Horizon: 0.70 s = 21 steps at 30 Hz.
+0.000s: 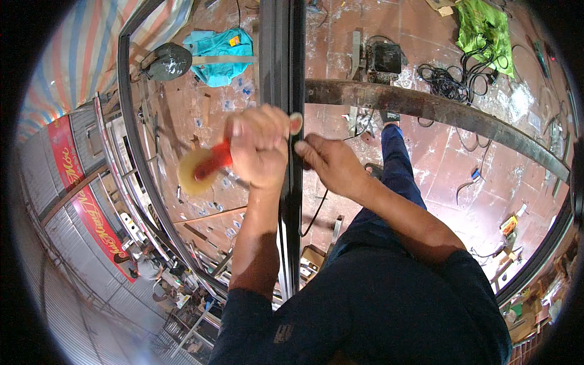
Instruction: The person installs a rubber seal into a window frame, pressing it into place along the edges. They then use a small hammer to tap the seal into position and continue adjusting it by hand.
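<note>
A dark aluminium frame bar (283,67) runs upright through the middle of the head view. My left hand (260,146) is closed in a fist around a red-handled tool (212,163). Its big yellowish round end is smeared by motion, so its exact kind is unclear. A small pale round end shows past the fist, over the bar. Against the bar's right edge, just below that, my right hand (333,161) is closed with thumb and fingers together. What those fingertips pinch, if anything, is hidden.
A rusty steel beam (426,103) crosses to the right of the bar. On the tiled floor lie a turquoise bag (220,55), black cables (453,82) and a green bag (486,33). Another person (146,264) is at the lower left, beyond stacked metal profiles.
</note>
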Available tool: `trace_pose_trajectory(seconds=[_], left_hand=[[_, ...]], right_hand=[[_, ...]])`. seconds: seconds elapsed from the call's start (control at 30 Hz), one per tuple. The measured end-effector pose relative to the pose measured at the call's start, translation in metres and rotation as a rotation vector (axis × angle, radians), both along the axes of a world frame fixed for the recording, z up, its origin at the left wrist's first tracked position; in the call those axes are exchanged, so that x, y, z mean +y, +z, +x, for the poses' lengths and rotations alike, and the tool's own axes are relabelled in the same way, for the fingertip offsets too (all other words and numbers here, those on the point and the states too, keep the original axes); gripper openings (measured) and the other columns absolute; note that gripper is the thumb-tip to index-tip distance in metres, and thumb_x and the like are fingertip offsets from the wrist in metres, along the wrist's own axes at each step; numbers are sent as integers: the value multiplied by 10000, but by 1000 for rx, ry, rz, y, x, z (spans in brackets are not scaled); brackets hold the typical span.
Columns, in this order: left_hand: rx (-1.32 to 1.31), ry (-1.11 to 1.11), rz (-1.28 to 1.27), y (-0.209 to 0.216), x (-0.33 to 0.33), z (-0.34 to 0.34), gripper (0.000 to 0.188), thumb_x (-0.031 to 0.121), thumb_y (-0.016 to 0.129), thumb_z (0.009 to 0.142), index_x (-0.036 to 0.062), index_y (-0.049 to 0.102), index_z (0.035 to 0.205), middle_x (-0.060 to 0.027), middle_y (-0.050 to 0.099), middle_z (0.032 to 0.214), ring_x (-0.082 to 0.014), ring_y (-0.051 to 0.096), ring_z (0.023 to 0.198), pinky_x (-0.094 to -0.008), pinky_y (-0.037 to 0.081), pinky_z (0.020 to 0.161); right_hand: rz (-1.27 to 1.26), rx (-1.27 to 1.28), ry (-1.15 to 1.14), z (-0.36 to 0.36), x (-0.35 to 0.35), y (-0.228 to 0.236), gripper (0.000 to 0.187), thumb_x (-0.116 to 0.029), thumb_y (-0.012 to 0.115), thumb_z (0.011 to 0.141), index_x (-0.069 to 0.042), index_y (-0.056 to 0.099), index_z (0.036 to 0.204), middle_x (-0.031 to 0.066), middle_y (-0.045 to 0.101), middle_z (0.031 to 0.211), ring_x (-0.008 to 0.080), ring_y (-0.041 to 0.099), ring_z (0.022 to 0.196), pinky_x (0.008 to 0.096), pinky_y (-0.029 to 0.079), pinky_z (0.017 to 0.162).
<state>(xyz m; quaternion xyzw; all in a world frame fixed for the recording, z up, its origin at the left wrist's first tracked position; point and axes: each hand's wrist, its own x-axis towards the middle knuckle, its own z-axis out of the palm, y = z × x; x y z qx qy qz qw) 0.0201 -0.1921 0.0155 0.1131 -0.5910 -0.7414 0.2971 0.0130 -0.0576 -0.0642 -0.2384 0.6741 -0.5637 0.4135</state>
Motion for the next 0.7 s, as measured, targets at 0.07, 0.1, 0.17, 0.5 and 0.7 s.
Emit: trace_pose_trajectory(seconds=[0.07,0.1,0.17,0.5,0.7], left_hand=[[12,1,16,-7,-12,-16,479,394,481,1082,160,363,681,5,336,588,-152,328,531,-345,321,534],[-8,15,28,-3,-12,-25,482,400,480,1081,160,362,681,4,336,589,-152,328,531,-345,322,533],[-36,-19,4,-3,-15,-30,473,388,504,1067,161,359,679,3,342,592,-152,334,532,-346,333,536],[-1,19,44,-4,-23,-57,484,362,468,1102,160,367,674,11,337,579,-148,343,525,-339,336,547],[21,-27,-61,-5,-20,-50,465,370,460,1112,160,379,705,6,351,627,-155,334,531,-346,326,535]], right_hand=[[-24,8,-105,-14,-10,2,352,-311,573,1105,3,614,950,187,680,757,359,716,725,450,545,678],[-36,61,-100,-21,-12,4,325,-289,569,1097,4,615,966,217,681,774,395,720,748,475,545,682],[7,119,-71,-27,-13,4,305,-276,572,1088,2,612,970,234,682,778,427,715,762,494,543,681],[116,204,35,-48,-17,17,323,-319,600,1047,-21,644,931,269,668,748,492,681,744,578,529,677],[120,211,94,-51,-18,10,351,-359,595,1049,-35,666,934,244,687,753,476,690,740,573,541,683]])
